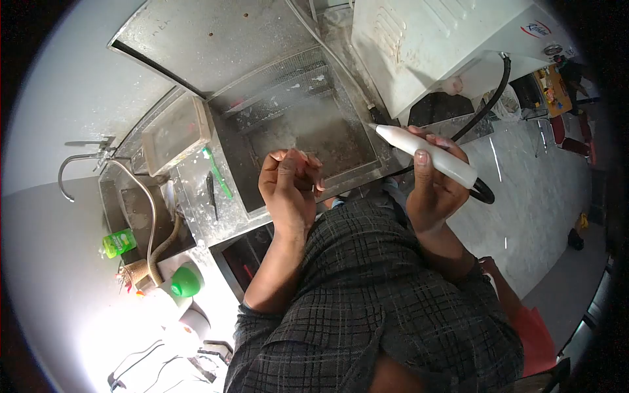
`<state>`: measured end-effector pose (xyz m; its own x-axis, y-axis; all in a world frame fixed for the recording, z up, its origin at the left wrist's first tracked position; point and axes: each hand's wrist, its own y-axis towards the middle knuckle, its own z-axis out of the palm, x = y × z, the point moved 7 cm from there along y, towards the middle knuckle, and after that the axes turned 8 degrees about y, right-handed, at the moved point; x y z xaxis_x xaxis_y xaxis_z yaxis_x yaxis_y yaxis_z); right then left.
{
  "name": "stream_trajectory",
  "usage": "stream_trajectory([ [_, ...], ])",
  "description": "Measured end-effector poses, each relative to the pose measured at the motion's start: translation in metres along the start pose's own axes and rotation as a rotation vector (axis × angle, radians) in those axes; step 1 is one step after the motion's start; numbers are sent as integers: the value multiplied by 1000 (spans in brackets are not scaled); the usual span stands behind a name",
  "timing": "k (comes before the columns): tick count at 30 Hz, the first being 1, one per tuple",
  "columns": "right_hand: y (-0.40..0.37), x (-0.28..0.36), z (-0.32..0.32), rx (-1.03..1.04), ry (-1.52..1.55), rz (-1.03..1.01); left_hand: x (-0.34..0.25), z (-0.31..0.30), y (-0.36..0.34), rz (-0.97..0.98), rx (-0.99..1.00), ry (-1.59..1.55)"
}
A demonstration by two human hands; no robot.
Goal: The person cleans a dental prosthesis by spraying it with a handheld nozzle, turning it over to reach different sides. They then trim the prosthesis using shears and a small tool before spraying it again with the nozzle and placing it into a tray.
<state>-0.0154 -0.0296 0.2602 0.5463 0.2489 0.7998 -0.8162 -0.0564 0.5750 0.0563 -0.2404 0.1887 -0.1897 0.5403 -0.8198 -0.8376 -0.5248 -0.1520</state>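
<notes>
My right hand [434,175] is wrapped round a white nozzle handpiece [429,154] with a tapered tip pointing up and left. A black hose [483,191] comes out of its back end. My left hand [291,187] has its thumb and fingers pinched together over the near part of a metal basin [308,134]. Whatever lies between those fingers is too small or hidden to name. The two hands are apart, with the nozzle tip to the right of my left hand.
A white metal machine [426,46] with a hose stands at the right. On the left ledge lie a green toothbrush [217,173] and a dark thin tool [211,195], beside a plastic tray [175,139]. A sink with a faucet [85,157] is farther left. Another person's arm [501,281] shows at lower right.
</notes>
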Motion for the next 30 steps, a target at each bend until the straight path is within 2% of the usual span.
stream_trajectory([
  [4,-1,0,0,-65,20,28,1,0,1,19,-13,68],
  [6,0,1,-1,-36,40,32,-4,2,0,126,10,228],
  [10,0,1,-1,-6,57,18,-5,9,-8,154,-47,256],
  [12,0,3,-1,-10,47,19,-5,7,-11,200,-25,390],
  [16,0,2,-2,-7,23,18,-5,10,-13,221,27,420],
  [18,0,5,-1,10,15,5,-7,13,-15,255,-40,457],
  [23,-2,8,2,32,41,-33,-7,18,-17,335,-22,480],
  [25,-6,13,12,115,145,-10,-6,20,-18,346,-20,526],
  [29,-14,13,26,296,150,20,-3,23,-21,385,-28,506],
  [30,-15,10,27,262,161,38,-4,23,-22,409,-27,517],
])
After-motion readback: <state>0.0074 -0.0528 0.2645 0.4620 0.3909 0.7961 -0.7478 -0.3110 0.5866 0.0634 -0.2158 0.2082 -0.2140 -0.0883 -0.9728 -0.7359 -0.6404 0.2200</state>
